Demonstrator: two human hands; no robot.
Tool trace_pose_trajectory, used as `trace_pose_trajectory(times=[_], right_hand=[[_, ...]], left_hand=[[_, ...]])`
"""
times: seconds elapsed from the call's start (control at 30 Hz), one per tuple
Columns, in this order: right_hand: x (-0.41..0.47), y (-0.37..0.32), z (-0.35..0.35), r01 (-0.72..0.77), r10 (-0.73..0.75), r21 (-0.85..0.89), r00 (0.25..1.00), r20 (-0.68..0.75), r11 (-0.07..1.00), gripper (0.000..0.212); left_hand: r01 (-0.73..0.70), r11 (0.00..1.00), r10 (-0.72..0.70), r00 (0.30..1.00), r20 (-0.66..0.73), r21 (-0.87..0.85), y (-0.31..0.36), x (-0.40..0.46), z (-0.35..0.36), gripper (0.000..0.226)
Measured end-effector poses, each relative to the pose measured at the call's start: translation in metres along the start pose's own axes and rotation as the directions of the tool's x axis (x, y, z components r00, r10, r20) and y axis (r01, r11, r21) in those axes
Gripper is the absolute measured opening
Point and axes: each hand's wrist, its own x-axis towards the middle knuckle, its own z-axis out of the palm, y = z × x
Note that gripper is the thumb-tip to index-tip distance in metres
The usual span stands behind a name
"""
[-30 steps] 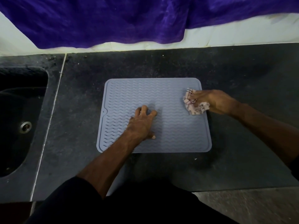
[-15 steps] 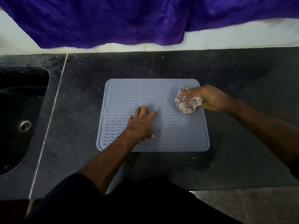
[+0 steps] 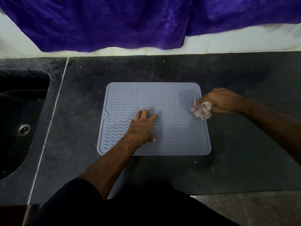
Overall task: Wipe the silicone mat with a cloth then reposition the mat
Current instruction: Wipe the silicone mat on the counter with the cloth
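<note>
Across the dark counter (image 3: 244, 144), with the sink (image 3: 21, 121) sunk at its left end and a purple cloth hanging (image 3: 130, 22) over the wall behind, a grey ridged mat (image 3: 171, 128) lies flat near the middle, a little closer to the front edge than the back. On the mat's centre the left hand (image 3: 143, 126) presses down, fingers spread and flat, gripping nothing, only pinning the mat. At the mat's right edge the right hand (image 3: 223, 100) is closed tightly round a crumpled patterned cloth (image 3: 202, 110), which touches the mat just at that border and partly overhangs the counter. Wiping looks under way, with most of the left side and front likely yet to be covered. The risk, as I judge it, is that a hard sideways stroke drags or buckles the soft mat if the pinning hand lifts, or that the wad skips over the ridges and leaves the grooves dirty.
</note>
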Motion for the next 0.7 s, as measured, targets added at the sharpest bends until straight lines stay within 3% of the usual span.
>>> trace_pose_trajectory(times=[0.17, 0.3, 0.47, 0.57, 0.63, 0.7], right_hand=[[0.013, -0.029, 0.007, 0.134, -0.101, 0.136, 0.97, -0.222, 0.982, 0.041], [0.018, -0.053, 0.032, 0.186, -0.172, 0.092, 0.975, -0.14, 0.978, 0.045], [0.003, -0.033, 0.035, 0.054, -0.044, 0.1, 0.995, -0.094, 0.994, 0.045], [0.007, -0.027, 0.016, 0.019, -0.018, -0.049, 1.0, 0.024, 0.999, 0.043], [0.013, -0.032, 0.003, 0.032, -0.032, -0.048, 0.999, -0.001, 0.998, 0.032], [0.02, -0.043, -0.001, 0.068, -0.061, 0.055, 0.99, -0.125, 0.996, 0.028]], left_hand=[[-0.004, 1.0, 0.004, 1.0, 0.006, -0.004, 0.001, -0.002, -0.002, 0.098], [0.0, 1.0, 0.0, 1.0, 0.004, 0.005, 0.001, -0.001, -0.003, 0.098], [-0.003, 1.0, 0.003, 1.0, 0.005, -0.004, -0.001, -0.001, 0.0, 0.1], [-0.002, 1.0, 0.002, 1.0, 0.002, -0.003, -0.001, -0.001, 0.0, 0.1], [0.0, 1.0, 0.0, 1.0, -0.001, -0.005, -0.001, -0.001, 0.0, 0.1], [-0.001, 1.0, 0.001, 1.0, 0.001, -0.017, -0.001, -0.002, 0.0, 0.1]])
